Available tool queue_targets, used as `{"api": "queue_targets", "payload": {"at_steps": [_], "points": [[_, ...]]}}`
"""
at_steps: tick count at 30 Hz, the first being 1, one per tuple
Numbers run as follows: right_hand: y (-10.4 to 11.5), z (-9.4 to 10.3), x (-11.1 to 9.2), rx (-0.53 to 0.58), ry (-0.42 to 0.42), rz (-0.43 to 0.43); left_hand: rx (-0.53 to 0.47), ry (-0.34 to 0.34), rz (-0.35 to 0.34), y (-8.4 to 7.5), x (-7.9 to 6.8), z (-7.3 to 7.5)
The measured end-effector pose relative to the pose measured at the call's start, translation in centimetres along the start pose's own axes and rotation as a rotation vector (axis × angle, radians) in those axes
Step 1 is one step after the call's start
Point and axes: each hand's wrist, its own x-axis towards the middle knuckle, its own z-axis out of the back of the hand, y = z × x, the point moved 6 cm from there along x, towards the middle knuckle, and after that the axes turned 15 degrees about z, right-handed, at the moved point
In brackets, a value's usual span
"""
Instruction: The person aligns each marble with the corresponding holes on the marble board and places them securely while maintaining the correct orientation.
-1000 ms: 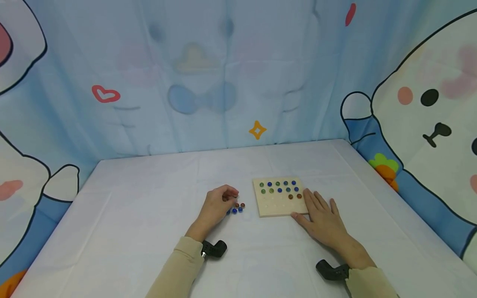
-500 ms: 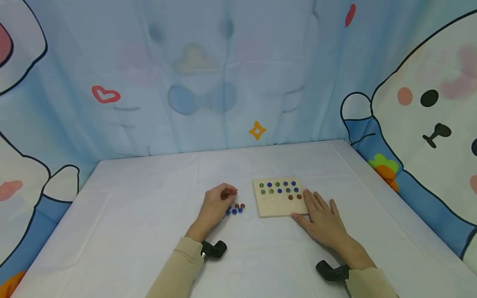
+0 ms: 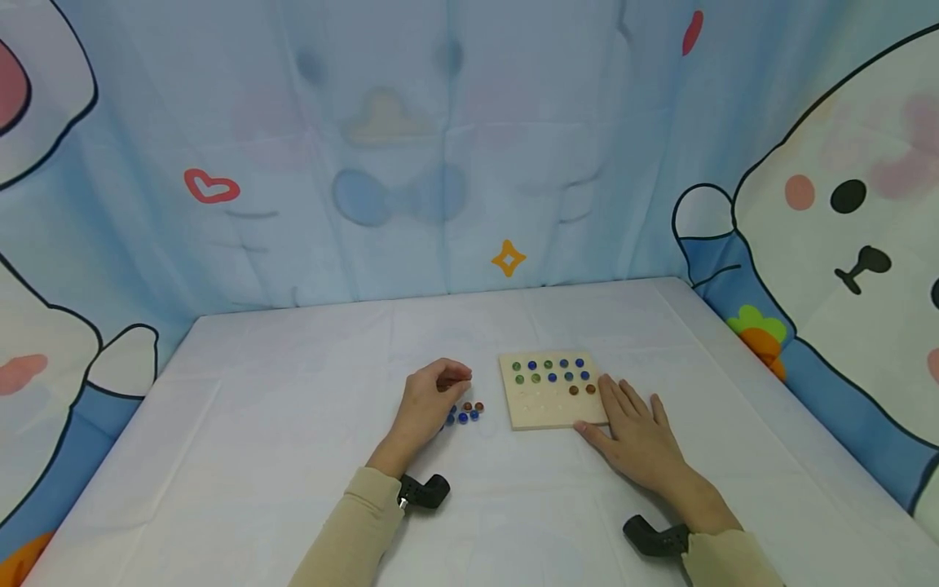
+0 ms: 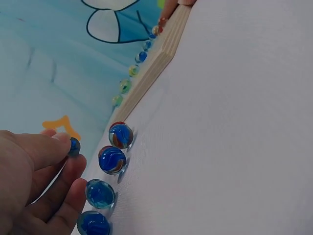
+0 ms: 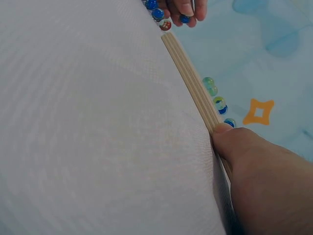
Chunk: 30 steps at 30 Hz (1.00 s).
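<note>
My left hand [image 3: 431, 395] pinches a blue glass marble [image 4: 74, 147] between thumb and fingers, above a small group of marbles. In the left wrist view, several blue marbles [image 4: 100, 194] lie on the cloth beside the fingers, and brown ones [image 3: 479, 407] sit behind in the head view. To the right lies a pale wooden board [image 3: 539, 416] with small hollows. Green and blue marbles [image 3: 553, 377] fill its two far rows; two brown marbles [image 3: 590, 390] sit at the right of the third. My right hand [image 3: 638, 440] rests with straight fingers along the board's right side, thumb at its near edge [image 5: 188, 78].
A white cloth [image 3: 293, 408] covers the table. Behind it hangs a blue curtain [image 3: 411, 244] printed with cartoon animals. A black wrist camera [image 3: 425, 492] is strapped to the left wrist, and another black camera [image 3: 655, 538] to the right.
My left hand has risen slightly from the marble group, with its fingertips drawn a little away from the marbles on the cloth. My right hand and the board have stayed in place.
</note>
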Motion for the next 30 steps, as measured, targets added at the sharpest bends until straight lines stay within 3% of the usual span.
{"api": "queue_targets", "payload": {"at_steps": [10, 20, 30], "points": [[0.0, 0.0, -0.1, -0.001, -0.001, 0.004, -0.042, 0.012, 0.005, -0.7, 0.1, -0.4], [0.3, -0.1, -0.2, 0.009, -0.001, 0.004, -0.095, 0.066, 0.041, -1.1, 0.4, -1.6], [0.2, -0.1, -0.1, 0.003, -0.002, -0.004, -0.145, 0.109, 0.023, -2.3, 0.2, -3.0]]}}
